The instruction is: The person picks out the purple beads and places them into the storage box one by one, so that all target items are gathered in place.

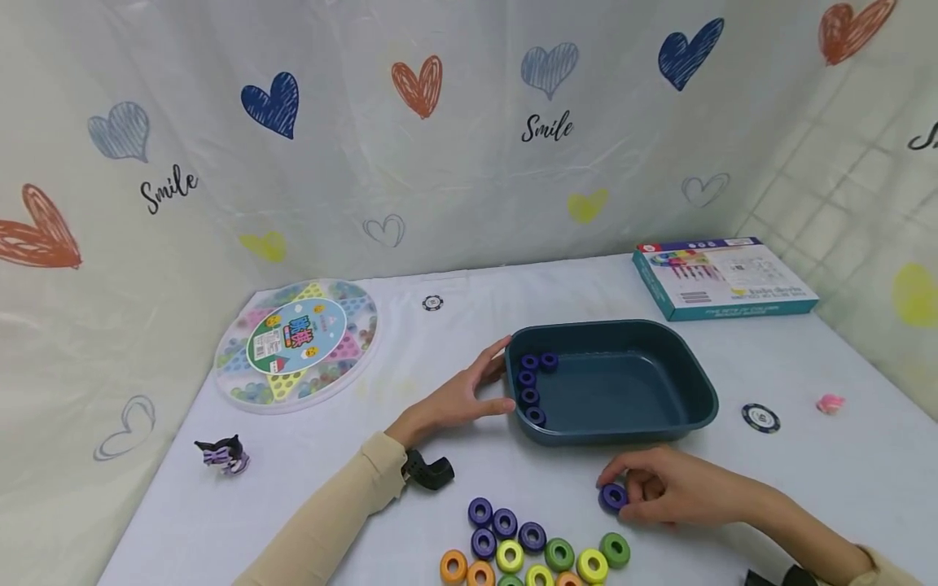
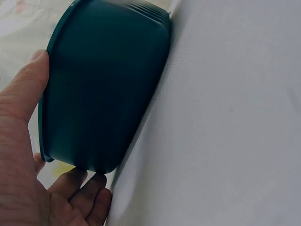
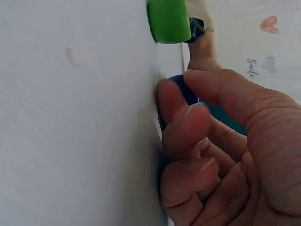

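Note:
A dark teal plastic basin [image 1: 623,435] sits on the white table. My left hand [image 1: 469,391] grips its left end, thumb at the near side and fingers round the far corner; in the left wrist view the thumb lies at the rim of the basin [image 2: 99,80]. Several purple rings [image 1: 529,396] lie inside along the left wall. In front of the basin, my right hand [image 1: 674,487] pinches one purple ring [image 1: 612,498] between thumb and fingers, low over the tabletop. The right wrist view shows that ring [image 3: 186,89] mostly covered by the fingers.
Loose purple rings [image 1: 505,523], yellow [image 1: 510,556], green [image 1: 615,550] and orange rings [image 1: 453,566] cluster at the near edge. Around the table are a round board game [image 1: 296,346], a flat box [image 1: 725,281], poker chips [image 1: 760,417], a pink trinket [image 1: 830,404] and a figurine [image 1: 223,454].

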The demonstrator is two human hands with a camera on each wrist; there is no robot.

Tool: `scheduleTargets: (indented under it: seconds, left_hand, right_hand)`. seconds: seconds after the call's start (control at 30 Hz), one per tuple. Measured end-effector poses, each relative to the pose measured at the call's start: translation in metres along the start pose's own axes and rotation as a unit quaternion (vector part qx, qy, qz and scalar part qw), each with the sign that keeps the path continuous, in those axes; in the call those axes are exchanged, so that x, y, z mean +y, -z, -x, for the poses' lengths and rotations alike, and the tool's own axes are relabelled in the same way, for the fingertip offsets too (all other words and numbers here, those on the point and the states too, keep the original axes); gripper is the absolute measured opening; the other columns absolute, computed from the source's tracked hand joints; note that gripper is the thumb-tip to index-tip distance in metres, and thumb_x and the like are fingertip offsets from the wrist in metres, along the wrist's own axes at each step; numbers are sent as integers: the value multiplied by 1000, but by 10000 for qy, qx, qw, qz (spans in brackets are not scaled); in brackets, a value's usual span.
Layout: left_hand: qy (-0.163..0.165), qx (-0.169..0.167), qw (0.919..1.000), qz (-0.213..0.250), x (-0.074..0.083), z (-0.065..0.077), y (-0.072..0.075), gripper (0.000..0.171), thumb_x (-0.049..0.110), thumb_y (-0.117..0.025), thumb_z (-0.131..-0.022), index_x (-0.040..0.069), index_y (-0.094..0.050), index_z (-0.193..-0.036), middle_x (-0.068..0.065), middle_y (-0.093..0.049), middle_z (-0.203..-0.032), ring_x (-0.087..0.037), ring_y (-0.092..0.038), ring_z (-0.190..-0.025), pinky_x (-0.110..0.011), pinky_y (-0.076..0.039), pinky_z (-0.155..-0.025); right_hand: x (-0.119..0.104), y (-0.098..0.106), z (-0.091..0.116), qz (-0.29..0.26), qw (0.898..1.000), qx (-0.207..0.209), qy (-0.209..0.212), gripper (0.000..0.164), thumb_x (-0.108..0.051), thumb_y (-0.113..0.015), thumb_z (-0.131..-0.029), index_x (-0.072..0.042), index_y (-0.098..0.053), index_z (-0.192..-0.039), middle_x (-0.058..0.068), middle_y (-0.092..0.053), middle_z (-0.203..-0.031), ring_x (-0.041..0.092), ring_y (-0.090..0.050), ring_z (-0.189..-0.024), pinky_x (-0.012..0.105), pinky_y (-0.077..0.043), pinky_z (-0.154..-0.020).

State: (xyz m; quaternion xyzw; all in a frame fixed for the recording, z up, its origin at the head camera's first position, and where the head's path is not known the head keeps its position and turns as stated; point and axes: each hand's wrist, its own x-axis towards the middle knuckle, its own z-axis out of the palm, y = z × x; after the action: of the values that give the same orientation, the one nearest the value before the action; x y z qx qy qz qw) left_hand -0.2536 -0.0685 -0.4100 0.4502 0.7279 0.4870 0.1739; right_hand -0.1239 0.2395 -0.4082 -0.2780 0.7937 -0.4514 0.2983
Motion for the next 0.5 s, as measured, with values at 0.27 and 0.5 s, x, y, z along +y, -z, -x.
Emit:
scheduleTargets:
  seconds: [0.27, 0.5]
  left_hand:
    - [43, 253, 9997, 42, -25, -3, -5, 89, 42, -63, -82, 23, -3, -146, -10, -25, -146, -13, -27, -131, -29, -26, -105]
    - [100, 312, 9995, 17, -34, -4, -6, 91, 49, -62, -80, 28, -4, -145, -3, -26, -146, -8, -27, -130, -25, -26, -104]
  right_hand:
    - [-9, 8, 6, -672, 9973, -279, -95, 34, -15, -60, -87, -5, -55, -118, 5, -62, -72, 14, -52, -46, 22, -45, -41]
    - [-40, 39, 13, -373, 9992, -107, 54, 35, -12, -57, -89, 1, -51, -121, 17, -62, -73, 23, -59, -56, 30, -51, -47]
